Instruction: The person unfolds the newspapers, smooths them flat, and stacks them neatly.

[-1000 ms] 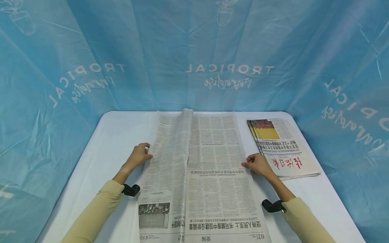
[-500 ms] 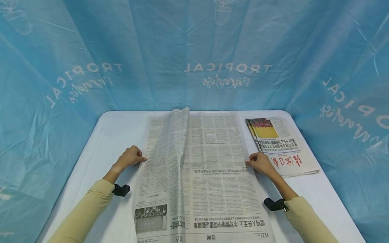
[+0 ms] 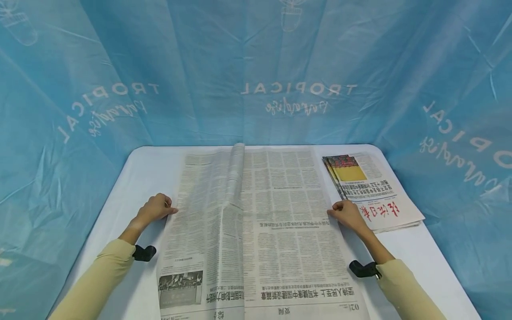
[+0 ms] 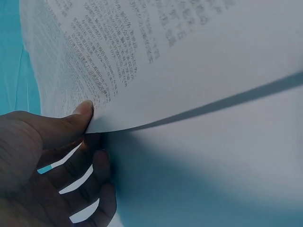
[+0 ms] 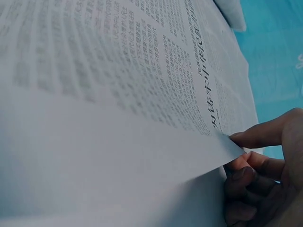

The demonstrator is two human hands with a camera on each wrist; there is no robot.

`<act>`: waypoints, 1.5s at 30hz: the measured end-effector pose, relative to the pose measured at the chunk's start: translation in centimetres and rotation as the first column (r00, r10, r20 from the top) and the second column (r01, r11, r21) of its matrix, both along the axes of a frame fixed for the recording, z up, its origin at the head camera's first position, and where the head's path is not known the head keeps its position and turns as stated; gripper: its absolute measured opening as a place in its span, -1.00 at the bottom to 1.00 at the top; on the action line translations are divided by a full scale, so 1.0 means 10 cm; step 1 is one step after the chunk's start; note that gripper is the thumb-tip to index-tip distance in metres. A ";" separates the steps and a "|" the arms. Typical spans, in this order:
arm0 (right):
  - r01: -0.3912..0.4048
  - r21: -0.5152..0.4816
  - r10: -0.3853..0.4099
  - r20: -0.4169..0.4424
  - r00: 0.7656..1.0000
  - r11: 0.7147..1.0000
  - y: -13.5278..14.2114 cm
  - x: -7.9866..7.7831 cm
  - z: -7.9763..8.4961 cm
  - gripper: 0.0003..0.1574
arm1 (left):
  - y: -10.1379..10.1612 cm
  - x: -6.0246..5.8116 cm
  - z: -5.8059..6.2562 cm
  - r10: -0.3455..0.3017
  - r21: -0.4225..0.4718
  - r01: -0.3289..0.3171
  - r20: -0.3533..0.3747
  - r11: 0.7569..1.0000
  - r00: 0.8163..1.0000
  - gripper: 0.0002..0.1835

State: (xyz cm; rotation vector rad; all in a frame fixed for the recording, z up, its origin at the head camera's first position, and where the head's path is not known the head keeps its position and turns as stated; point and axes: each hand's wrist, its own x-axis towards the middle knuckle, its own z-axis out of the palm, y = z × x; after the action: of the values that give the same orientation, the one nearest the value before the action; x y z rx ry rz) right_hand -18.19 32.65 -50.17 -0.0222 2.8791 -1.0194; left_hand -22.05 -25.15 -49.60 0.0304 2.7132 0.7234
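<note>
An opened newspaper (image 3: 288, 249) lies spread across the middle of the table, with a raised fold (image 3: 236, 178) running along its centre-left. My left hand (image 3: 155, 208) pinches the sheet's left edge between thumb and fingers. In the left wrist view the thumb lies on top of the newspaper (image 4: 189, 56), and the edge is lifted a little off the table. On the opposite side my right hand (image 3: 346, 214) pinches the right edge. The right wrist view has that edge of the newspaper (image 5: 118, 142) caught between thumb and index finger, the other fingers curled below.
A stack of folded newspapers (image 3: 376, 195) with a red title lies at the right of the white table (image 3: 116, 209), just beyond my right hand. Blue printed curtains (image 3: 224, 89) hang behind the table and along both sides.
My left hand has moved left, drawing the left page outward, so the newspaper is wider and its middle fold has shifted left. My right hand has moved slightly right, still pinching its edge.
</note>
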 end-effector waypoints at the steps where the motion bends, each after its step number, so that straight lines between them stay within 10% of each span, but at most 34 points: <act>1: 0.005 -0.004 -0.005 0.001 1.000 1.000 0.00 0.01 0.01 -0.75 | -0.03 0.00 0.00 0.000 -0.003 0.000 0.000 1.000 1.000 -0.67; 45: 0.154 0.094 -0.136 -0.178 0.975 0.984 0.15 0.07 -0.05 -0.74 | -1.14 0.17 0.10 0.211 -0.070 -0.213 -0.032 0.975 0.977 -0.61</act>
State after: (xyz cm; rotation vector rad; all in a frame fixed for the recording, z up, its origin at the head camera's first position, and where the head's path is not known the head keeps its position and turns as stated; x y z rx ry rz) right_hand -17.49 34.15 -50.69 0.1153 3.1290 -0.9257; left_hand -20.32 -36.55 -48.59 -0.2741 2.7920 0.6852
